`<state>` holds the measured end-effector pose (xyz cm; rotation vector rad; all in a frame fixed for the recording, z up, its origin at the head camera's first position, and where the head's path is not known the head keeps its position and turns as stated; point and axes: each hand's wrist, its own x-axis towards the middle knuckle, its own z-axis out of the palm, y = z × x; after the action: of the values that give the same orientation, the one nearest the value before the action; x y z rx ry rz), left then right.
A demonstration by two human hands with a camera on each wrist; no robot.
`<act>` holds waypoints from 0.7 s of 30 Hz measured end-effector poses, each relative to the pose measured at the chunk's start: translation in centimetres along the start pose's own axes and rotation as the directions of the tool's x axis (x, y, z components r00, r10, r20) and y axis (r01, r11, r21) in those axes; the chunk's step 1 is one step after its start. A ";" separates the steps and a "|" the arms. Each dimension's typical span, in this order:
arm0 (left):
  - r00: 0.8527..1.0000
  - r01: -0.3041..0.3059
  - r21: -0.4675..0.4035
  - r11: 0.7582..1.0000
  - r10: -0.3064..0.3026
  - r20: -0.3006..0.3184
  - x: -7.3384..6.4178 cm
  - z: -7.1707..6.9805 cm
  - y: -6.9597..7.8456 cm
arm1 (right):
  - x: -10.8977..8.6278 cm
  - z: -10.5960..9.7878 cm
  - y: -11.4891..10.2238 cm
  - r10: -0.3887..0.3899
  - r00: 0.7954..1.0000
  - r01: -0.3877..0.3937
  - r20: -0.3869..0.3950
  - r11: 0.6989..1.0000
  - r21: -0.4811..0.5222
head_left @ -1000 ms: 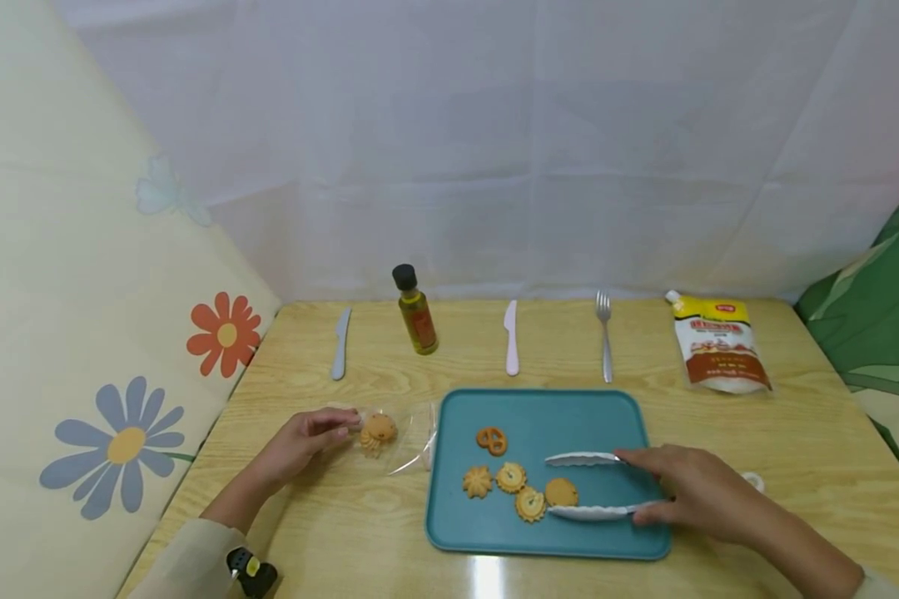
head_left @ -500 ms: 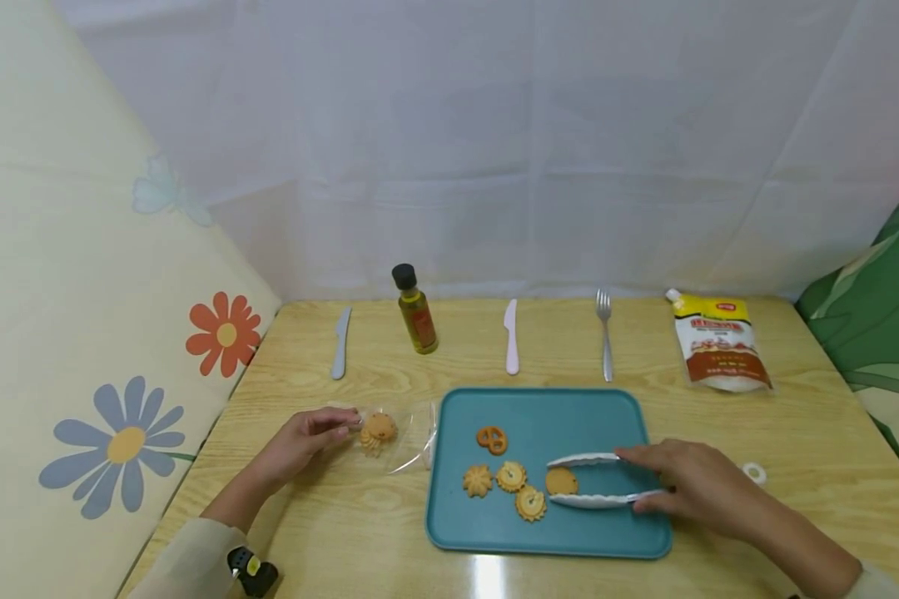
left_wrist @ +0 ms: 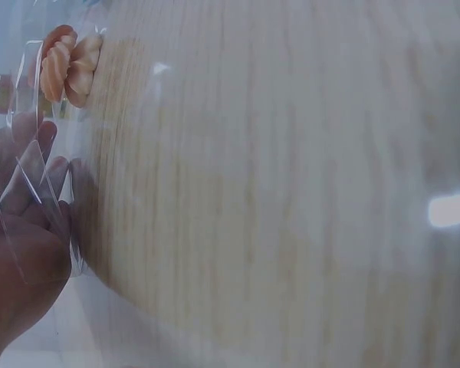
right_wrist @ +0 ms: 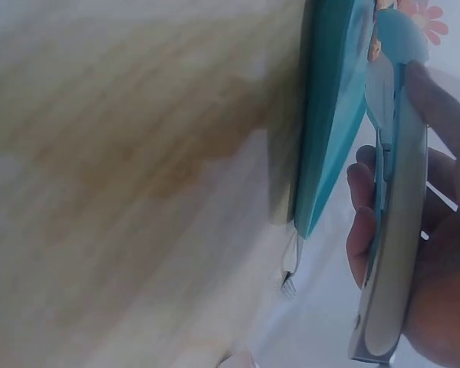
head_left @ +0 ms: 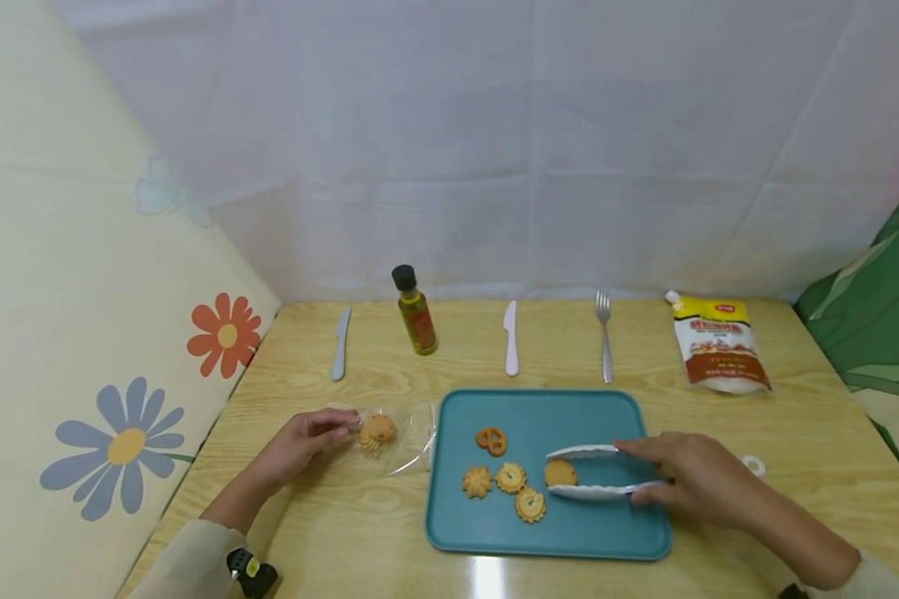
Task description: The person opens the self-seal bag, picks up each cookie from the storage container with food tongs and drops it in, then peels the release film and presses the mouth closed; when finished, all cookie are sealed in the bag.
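In the head view my left hand [head_left: 307, 445] pinches the edge of a clear plastic bag [head_left: 412, 441], which lies on the table with cookies [head_left: 378, 428] inside. My right hand [head_left: 697, 482] grips metal tongs [head_left: 592, 492] over the teal tray [head_left: 599, 537]. A round cookie [head_left: 561, 473] sits between the tong arms, close to both tips; whether it is off the tray I cannot tell. To its left lie two scalloped cookies [head_left: 511, 477], a flower-shaped cookie [head_left: 477, 482] and a pretzel [head_left: 491, 441]. The right wrist view shows the tongs' handle [right_wrist: 395, 253] in my palm.
Along the back stand or lie a grey knife [head_left: 340, 344], an oil bottle [head_left: 417, 312], a pink knife [head_left: 511, 339], a fork [head_left: 605, 337] and a spouted pouch [head_left: 722, 345]. A small white ring [head_left: 753, 466] lies beyond my right hand.
The tong arms have come closer together around the round cookie. Tongs, cookie and right hand have shifted slightly toward the back of the tray. My left hand and the bag have stayed put.
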<state>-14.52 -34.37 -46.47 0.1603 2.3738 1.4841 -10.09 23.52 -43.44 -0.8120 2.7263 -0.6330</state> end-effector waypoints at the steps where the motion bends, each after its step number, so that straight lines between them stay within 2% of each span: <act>1: 1.000 0.000 0.001 1.000 0.000 0.000 0.0 0.0 0.0 | 0.1 -0.1 0.0 0.000 1.000 0.000 -0.004 1.000 0.000; 13: 1.000 -0.017 0.009 1.000 0.017 -0.008 0.0 0.2 0.2 | 2.3 -0.8 -0.3 -0.049 0.998 0.047 -0.043 0.998 -0.043; 21: 1.000 -0.002 -0.001 1.000 0.002 -0.009 0.0 0.2 0.3 | 4.6 -1.0 -1.2 -0.112 0.992 0.108 -0.052 0.991 -0.073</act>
<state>-14.43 -34.05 -46.30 0.1564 2.3807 1.4907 -13.65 20.33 -42.40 -0.9818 2.7834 -0.5939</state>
